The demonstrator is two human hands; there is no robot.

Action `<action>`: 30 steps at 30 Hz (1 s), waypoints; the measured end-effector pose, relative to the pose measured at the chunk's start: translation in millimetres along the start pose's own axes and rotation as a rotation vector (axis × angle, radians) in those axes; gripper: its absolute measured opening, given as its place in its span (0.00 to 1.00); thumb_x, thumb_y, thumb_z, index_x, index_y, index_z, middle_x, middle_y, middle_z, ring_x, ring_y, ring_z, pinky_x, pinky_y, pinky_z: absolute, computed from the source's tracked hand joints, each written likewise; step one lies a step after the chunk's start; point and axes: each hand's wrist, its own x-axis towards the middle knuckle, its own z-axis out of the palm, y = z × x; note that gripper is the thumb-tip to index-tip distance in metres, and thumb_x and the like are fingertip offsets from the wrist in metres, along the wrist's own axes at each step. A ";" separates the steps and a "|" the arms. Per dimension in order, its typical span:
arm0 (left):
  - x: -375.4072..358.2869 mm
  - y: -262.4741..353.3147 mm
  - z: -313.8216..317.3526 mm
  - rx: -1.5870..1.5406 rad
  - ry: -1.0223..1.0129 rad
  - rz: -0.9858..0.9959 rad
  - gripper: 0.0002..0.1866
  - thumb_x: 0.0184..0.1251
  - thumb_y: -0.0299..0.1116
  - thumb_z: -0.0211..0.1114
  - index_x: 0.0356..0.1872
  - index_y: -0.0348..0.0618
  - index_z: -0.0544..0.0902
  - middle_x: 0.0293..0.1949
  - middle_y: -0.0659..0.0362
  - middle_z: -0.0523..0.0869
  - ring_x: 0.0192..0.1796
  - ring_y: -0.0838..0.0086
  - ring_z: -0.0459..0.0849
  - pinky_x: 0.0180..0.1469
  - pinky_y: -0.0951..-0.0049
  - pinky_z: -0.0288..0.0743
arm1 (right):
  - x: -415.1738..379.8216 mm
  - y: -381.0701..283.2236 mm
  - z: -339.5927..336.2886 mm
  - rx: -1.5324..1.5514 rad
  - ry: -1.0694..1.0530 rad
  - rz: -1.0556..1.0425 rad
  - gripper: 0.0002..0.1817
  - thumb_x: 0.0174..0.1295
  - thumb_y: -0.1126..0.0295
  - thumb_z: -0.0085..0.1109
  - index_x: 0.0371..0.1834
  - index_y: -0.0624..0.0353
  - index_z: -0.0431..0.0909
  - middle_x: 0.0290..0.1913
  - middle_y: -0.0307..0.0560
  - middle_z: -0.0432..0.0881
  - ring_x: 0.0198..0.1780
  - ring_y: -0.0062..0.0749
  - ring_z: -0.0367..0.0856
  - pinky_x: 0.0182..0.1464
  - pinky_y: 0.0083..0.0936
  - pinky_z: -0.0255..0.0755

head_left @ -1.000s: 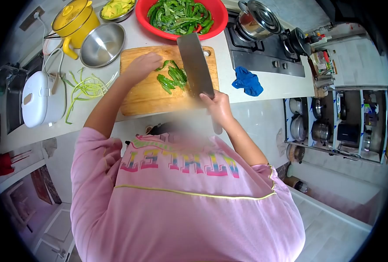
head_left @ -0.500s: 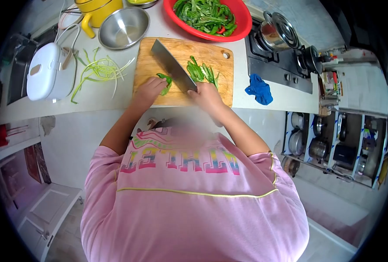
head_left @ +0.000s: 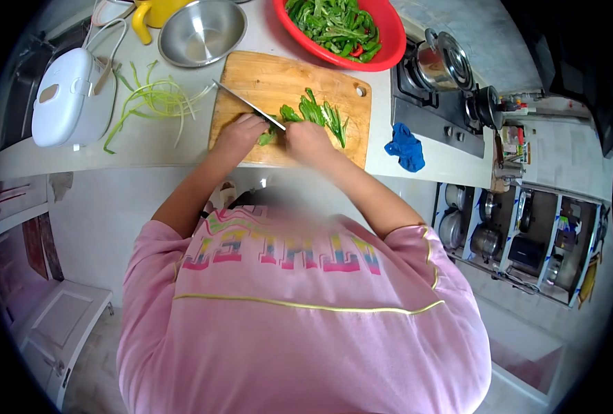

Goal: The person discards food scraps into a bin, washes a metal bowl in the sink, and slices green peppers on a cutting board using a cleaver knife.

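Observation:
My right hand (head_left: 309, 143) is closed round the handle of a cleaver (head_left: 248, 103). The blade stands on edge over the wooden cutting board (head_left: 279, 69), slanting away to the upper left. Beneath the blade lies a piece of green pepper (head_left: 266, 138), held against the board by the bent fingers of my left hand (head_left: 242, 132), close beside the cutting edge. Part of that piece is hidden by the fingers and blade. Sliced green pepper strips (head_left: 317, 114) lie in a loose row on the board, just beyond my right hand.
Beyond the board stands a red basin (head_left: 392, 52) of cut green peppers, with a steel bowl (head_left: 203, 34) left of it. Long green strands (head_left: 158, 100) and a white appliance (head_left: 72, 103) lie left. A blue cloth (head_left: 407, 148) and a stove with a pot (head_left: 437, 65) are right.
The cleaver has swung left and turned from showing its broad side to standing on edge over the pepper piece. My right hand has moved left, nearer my left hand. The view has shifted slightly.

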 end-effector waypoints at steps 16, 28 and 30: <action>-3.4 -0.3 0.9 -0.005 0.005 0.017 0.14 0.45 0.21 0.60 0.37 0.41 0.80 0.36 0.59 0.80 0.42 0.66 0.79 0.43 0.71 0.76 | -19.2 9.3 -23.3 0.129 -0.077 0.120 0.09 0.52 0.69 0.57 0.25 0.65 0.80 0.27 0.62 0.80 0.33 0.55 0.81 0.38 0.44 0.74; 3.0 -7.3 7.6 0.001 -0.027 0.036 0.11 0.48 0.23 0.61 0.36 0.43 0.82 0.34 0.57 0.82 0.40 0.64 0.80 0.43 0.69 0.76 | -26.5 17.9 -8.2 0.644 0.213 0.222 0.13 0.54 0.64 0.61 0.30 0.65 0.79 0.21 0.60 0.77 0.27 0.50 0.79 0.32 0.39 0.72; 7.1 -4.9 11.7 -0.038 -0.035 0.030 0.14 0.48 0.22 0.60 0.39 0.43 0.81 0.36 0.57 0.82 0.42 0.63 0.80 0.44 0.69 0.76 | -50.6 28.7 -9.6 0.871 0.261 0.312 0.11 0.58 0.67 0.61 0.30 0.66 0.78 0.14 0.45 0.73 0.13 0.28 0.72 0.19 0.27 0.67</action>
